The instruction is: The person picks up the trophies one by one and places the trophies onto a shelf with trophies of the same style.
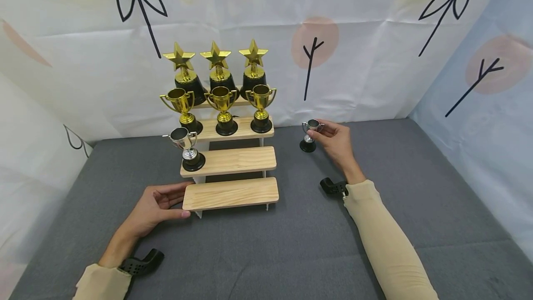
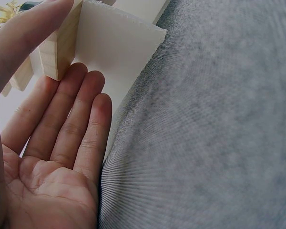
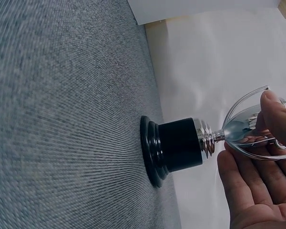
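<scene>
My right hand [image 1: 338,145] pinches a small silver trophy cup [image 3: 238,126] by its bowl and handles, to the right of the stepped stand. The cup is upright, its black base [image 3: 178,145] at or just above the grey cloth; I cannot tell which. Straight fingers of my left hand [image 1: 151,209] touch the left end of the lowest wooden step [image 1: 231,194]; in the left wrist view the fingertips [image 2: 96,81] meet the board and its white side support [image 2: 117,43]. Another silver trophy cup [image 1: 189,149] stands at the left of the step above.
Gold trophy cups [image 1: 261,105] line the third step [image 1: 208,129], and gold star trophies [image 1: 215,66] on black bases stand on the top one. A grey cloth [image 1: 312,244] covers the table. White printed fabric [image 1: 366,78] hangs behind and at the sides.
</scene>
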A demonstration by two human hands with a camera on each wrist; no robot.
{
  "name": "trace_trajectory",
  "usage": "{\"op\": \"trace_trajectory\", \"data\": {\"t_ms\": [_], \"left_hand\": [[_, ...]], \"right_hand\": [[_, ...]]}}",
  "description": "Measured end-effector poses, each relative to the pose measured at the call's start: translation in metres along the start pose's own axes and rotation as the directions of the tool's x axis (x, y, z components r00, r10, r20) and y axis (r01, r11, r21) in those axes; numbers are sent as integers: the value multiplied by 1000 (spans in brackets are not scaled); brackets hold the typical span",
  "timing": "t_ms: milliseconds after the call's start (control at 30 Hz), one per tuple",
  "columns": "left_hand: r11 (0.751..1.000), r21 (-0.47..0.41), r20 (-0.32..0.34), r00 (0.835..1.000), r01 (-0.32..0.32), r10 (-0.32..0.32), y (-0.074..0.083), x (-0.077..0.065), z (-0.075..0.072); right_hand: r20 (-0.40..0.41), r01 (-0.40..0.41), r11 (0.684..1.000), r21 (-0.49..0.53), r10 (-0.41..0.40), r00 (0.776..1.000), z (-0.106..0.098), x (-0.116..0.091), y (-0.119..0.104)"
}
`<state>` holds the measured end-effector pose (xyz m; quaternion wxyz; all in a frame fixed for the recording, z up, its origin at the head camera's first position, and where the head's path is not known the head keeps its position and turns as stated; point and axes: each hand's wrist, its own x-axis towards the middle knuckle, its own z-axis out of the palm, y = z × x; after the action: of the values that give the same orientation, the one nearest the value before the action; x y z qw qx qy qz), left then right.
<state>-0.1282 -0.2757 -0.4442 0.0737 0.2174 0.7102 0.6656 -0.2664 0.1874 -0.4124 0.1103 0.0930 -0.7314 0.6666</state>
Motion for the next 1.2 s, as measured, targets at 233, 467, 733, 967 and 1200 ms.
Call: {"op": "trace_trajectory", "data": {"t_ms": [233,467,733,967,1200], "left_hand": [[1000,-7,2,1000,0,0,0,0,0],[1000,-5,8,1000,-18,18,-1,0,1],[1000,-4,5,1000,-16,17,-1,1,1],[1000,-1,4,1000,-17,17,0,1,1],[1000,4,2,1000,-14,14,-1,1,0]], "right_hand": [[-6,-19,1000,-2,19,1000,-1,0,-3],[-15,-9,999,40,10,1000,0,-1,-10],[-11,4,997,73,-3,1000,0,-1,-24],[-3,42,994,99,-42,999,1,-3,-38],[17,81,983,162,-85,996,3,-6,-54]]}}
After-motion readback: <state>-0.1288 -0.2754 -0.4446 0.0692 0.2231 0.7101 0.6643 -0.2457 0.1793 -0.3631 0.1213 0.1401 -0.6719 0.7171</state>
